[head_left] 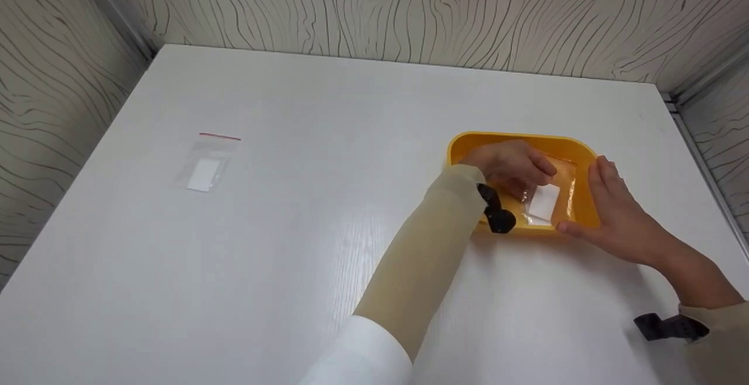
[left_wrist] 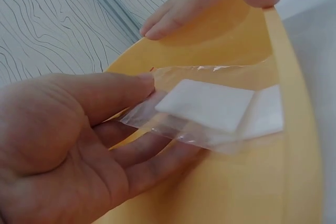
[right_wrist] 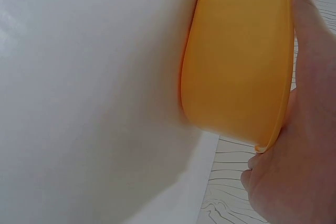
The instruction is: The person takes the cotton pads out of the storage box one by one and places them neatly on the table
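In the head view, a yellow plastic bin (head_left: 521, 231) stands on the right of the white table. My left hand (head_left: 512, 162) reaches inside it. The left wrist view shows that hand (left_wrist: 79, 140) with its thumb on top of a clear zip bag (left_wrist: 205, 103) and its fingers underneath, pinching the bag's edge. A white card (left_wrist: 210, 100) shows through the plastic. My right hand (head_left: 623, 218) rests against the bin's right front corner, thumb on the front rim and fingers stretched along the right side. The right wrist view shows this hand (right_wrist: 299, 166) beside the bin's outer wall (right_wrist: 239, 61).
On the left of the table (head_left: 281, 227) lies another clear zip bag (head_left: 208, 162) with a red strip and a white card in it. Wood-grain patterned panels (head_left: 380, 10) stand behind the table and at its sides.
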A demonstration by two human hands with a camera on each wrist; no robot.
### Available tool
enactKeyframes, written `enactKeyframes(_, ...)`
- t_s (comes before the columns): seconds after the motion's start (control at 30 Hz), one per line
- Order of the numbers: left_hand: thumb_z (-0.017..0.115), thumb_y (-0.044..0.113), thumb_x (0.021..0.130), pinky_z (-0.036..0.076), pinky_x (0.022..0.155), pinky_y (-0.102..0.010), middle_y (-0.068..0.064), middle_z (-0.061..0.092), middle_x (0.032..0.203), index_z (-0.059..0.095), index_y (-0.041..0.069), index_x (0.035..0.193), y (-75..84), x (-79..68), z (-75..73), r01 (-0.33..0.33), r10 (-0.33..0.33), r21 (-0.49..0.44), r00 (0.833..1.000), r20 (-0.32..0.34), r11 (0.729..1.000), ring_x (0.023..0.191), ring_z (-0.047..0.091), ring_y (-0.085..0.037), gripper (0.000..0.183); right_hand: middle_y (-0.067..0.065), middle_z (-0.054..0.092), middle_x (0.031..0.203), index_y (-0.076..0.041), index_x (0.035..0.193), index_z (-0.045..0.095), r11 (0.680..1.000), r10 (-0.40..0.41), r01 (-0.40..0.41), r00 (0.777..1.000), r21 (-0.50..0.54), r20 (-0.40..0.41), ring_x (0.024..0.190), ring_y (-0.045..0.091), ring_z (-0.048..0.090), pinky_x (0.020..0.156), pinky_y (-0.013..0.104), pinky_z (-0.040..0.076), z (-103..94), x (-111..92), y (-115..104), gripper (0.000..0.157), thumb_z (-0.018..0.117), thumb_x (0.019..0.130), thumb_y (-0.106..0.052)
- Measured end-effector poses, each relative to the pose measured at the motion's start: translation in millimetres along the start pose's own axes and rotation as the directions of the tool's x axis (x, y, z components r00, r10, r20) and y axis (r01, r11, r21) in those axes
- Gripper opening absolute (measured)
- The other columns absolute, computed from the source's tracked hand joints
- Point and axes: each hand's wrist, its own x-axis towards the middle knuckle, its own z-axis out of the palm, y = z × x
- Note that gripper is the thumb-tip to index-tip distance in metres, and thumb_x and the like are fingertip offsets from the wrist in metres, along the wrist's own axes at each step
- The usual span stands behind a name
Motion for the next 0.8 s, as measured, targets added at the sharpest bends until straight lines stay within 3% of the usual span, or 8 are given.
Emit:
enactKeyframes(0.2, 0.069, 0.009, 0.097, 0.060, 0.077, -0.024, 0.004, 0.072, 0.099, 0.075, 0.019, 0.108, -1.1, 0.9, 1.0, -0.002, 0.002, -0.013, 1.000, 0.001, 1.000, 0.070, 0.060, -0.018, 0.016, 0.023, -0.027, 0.163, 0.007, 0.155, -0.016, 1.000, -0.010, 0.010, 1.000, -0.005, -0.007, 0.149, 0.046, -0.022, 0.116, 0.071, 0.000, 0.1, -1.4, 0.4, 0.119, 0.071, 0.094, -0.046)
enactKeyframes(0.43, 0.067, -0.008, 0.093, 0.060, 0.076, -0.024, 0.003, 0.073, 0.097, 0.076, 0.017, 0.105, -0.8, 2.5, 1.0, -0.014, 0.014, -0.054, 1.000, 0.006, 0.998, 0.070, 0.060, -0.018, 0.029, 0.024, -0.026, 0.163, 0.007, 0.155, -0.016, 1.000, -0.003, 0.003, 1.000, -0.014, -0.011, 0.149, 0.047, -0.021, 0.114, 0.074, 0.003, 0.1, -0.5, 0.6, 0.120, 0.072, 0.093, -0.047)
enactKeyframes(0.8, 0.069, 0.008, 0.096, 0.058, 0.076, -0.021, 0.005, 0.073, 0.096, 0.078, 0.018, 0.106, -2.9, 0.9, 0.5, -0.056, 0.055, -0.037, 0.998, -0.014, 0.998, 0.065, 0.058, -0.017, 0.016, 0.024, -0.026, 0.163, 0.007, 0.154, -0.017, 1.000, 0.009, -0.009, 1.000, -0.029, -0.005, 0.149, 0.047, -0.021, 0.113, 0.074, 0.005, 0.5, 0.8, 1.2, 0.120, 0.070, 0.093, -0.049)
